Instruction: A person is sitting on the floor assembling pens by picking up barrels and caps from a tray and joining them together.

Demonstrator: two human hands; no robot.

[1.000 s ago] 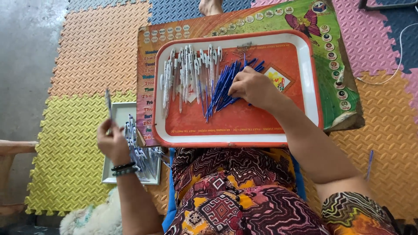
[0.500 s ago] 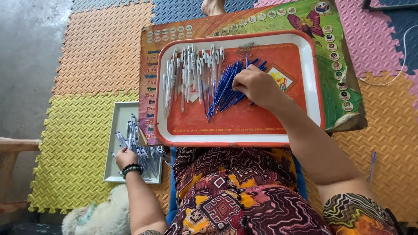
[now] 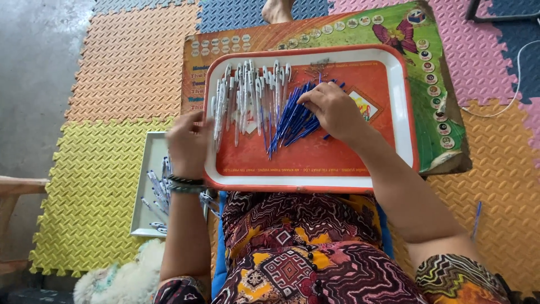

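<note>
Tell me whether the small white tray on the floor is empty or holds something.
Not empty. The white tray on the yellow mat holds a loose pile of pens, beside the left hand.

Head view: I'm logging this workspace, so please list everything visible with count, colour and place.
Plastic serving tray: one, orange with white rim, on lap and board.
White pen barrels: many, tray's left half.
Blue ink refills: many, tray centre.
Printed board: one, green-orange, under tray.
Shallow metal tray: one, white, on the mats at left, holding pens.
Foam floor mats: several, yellow, orange, pink, blue.
Left hand: at tray's left edge.
Right hand: on refills.
</note>
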